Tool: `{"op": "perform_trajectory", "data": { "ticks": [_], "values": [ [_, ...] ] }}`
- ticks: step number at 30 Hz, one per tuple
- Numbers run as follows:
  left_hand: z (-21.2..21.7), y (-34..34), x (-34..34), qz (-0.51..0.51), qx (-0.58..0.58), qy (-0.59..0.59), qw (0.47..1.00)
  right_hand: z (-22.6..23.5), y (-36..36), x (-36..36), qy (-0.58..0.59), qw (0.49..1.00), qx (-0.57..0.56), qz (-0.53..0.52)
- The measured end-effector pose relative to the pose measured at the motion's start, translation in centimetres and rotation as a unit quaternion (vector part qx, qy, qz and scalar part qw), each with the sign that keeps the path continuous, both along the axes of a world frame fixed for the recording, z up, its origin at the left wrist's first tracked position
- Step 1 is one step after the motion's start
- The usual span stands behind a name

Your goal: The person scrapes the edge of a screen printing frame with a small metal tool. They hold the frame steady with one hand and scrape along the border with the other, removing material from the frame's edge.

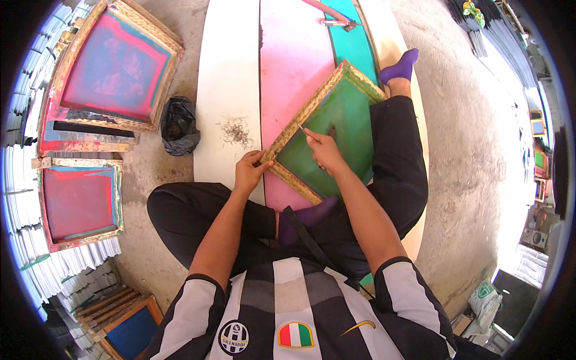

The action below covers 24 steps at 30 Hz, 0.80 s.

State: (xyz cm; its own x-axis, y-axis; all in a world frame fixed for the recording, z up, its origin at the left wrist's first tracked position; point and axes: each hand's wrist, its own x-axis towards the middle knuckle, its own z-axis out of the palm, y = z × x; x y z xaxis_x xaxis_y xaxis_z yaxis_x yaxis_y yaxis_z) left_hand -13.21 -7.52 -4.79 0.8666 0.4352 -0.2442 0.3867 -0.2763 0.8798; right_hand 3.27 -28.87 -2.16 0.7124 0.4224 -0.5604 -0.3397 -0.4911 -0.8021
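Observation:
A screen-printing frame (pixel 306 191) with speckled wooden sides and green mesh (pixel 354 141) lies tilted across the boards, against my bent right leg. My left hand (pixel 248 171) grips its left corner, thumb on top of the wood. In my right hand (pixel 326 152), over the mesh, is a thin pointed tool (pixel 302 127); its tip meets the upper left side of the frame. Most of the tool is hidden by my fingers, so its exact kind cannot be made out. Left of the frame sits a small heap of thin, dark bits (pixel 236 131), perhaps staples.
I sit on white, pink and teal boards (pixel 228 60). A hammer (pixel 345 24) lies at the far end. At the left are a black plastic bag (pixel 180 126), a large blue-pink screen frame (pixel 114 72), a red one (pixel 81 201) and stacked sheets (pixel 99 249).

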Motion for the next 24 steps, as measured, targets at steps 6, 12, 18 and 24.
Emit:
{"op": "perform_trajectory", "data": {
  "ticks": [6, 12, 18, 24],
  "values": [
    [-1.0, 0.0, -0.5, 0.02, -0.017, -0.019, 0.999, 1.6, -0.2, -1.6, -0.224, 0.962, -0.137, 0.069],
    [-1.1, -0.1, -0.2, 0.022, -0.029, -0.036, 0.999, 3.8, 0.7, -1.6, -0.218, 0.955, -0.179, 0.089],
    [-1.1, 0.0, -0.2, 0.017, -0.016, -0.039, 0.999, 4.3, 1.4, -1.7, -0.228, 0.937, -0.236, 0.117],
    [-1.5, 0.0, -0.2, 0.021, -0.026, -0.052, 0.998, 5.9, 2.2, -1.6, -0.217, 0.925, -0.274, 0.149]
  ]
}}
